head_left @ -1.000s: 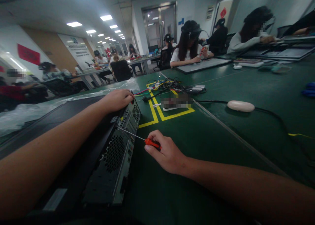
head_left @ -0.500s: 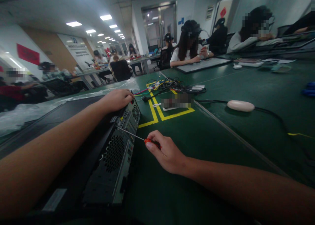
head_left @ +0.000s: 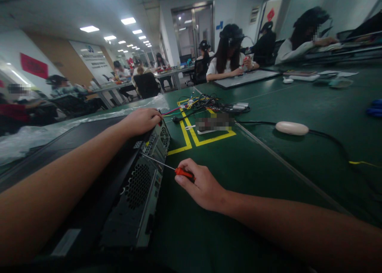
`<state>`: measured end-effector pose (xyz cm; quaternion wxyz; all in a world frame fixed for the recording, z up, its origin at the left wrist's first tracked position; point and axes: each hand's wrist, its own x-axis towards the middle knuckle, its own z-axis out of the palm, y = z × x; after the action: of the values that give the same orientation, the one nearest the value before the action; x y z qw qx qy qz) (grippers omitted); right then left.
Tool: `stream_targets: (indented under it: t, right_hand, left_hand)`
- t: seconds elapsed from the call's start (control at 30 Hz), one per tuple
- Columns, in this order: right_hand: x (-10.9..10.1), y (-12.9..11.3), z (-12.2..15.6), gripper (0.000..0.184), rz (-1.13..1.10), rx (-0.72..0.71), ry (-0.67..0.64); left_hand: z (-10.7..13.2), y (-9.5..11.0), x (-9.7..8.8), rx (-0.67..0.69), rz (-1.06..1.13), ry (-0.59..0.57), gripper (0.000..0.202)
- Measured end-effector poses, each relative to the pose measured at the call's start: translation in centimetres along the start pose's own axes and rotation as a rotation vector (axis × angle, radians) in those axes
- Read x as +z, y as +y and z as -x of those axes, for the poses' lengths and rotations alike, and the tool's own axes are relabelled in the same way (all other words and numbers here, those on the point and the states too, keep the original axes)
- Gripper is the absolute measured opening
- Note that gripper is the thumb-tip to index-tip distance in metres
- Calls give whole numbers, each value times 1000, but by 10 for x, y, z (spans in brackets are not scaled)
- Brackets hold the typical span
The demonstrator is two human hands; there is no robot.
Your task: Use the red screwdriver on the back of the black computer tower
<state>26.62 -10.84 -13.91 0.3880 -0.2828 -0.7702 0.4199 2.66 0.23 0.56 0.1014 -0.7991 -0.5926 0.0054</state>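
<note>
A black desktop computer case (head_left: 98,177) lies on its side at the left, its metal rear panel with vent holes and ports facing right. My left hand (head_left: 143,121) rests on its upper far corner, fingers bent over the rear edge. In my right hand (head_left: 204,185) is a screwdriver (head_left: 185,173) with an orange-red and dark handle, pinched between thumb and fingers. The thin metal shaft points left, and its tip meets the rear panel close to the top edge, above the honeycomb vent (head_left: 139,185). Whatever sits under the tip is too small to make out.
Beyond the case lie a tangle of black cables (head_left: 209,102) and a blurred-out item inside yellow tape marks (head_left: 209,139). A white oval cable piece (head_left: 291,128) sits right on the green table. Clear plastic wrap (head_left: 18,145) borders the case. Co-workers sit farther back.
My right thumb and fingers have shifted slightly on the handle, so more of its orange part shows. The screwdriver tip, the case and my left hand stay put.
</note>
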Motion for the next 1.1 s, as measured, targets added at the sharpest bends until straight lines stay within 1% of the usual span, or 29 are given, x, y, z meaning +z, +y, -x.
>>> stream_targets:
  t: [0.2, 0.33, 0.4, 0.47, 0.7, 1.1]
  right_hand:
    - [1, 2, 0, 18, 11, -42, 0]
    - [0, 1, 0, 18, -2, 14, -10]
    - [0, 1, 1, 25, 15, 35, -7]
    - [1, 2, 1, 27, 27, 29, 4]
    - [2, 4, 1, 17, -7, 11, 9]
    - [1, 1, 1, 14, -14, 14, -7]
  left_hand:
    - [0, -1, 1, 2, 6, 6, 59]
    - [0, -2, 1, -4, 3, 11, 59]
    - [-1, -2, 1, -2, 5, 9, 59]
    - [-1, -2, 1, 4, 14, 13, 59]
    - [0, 0, 0, 3, -5, -4, 60]
    - [0, 0, 0, 2, 15, 2, 61]
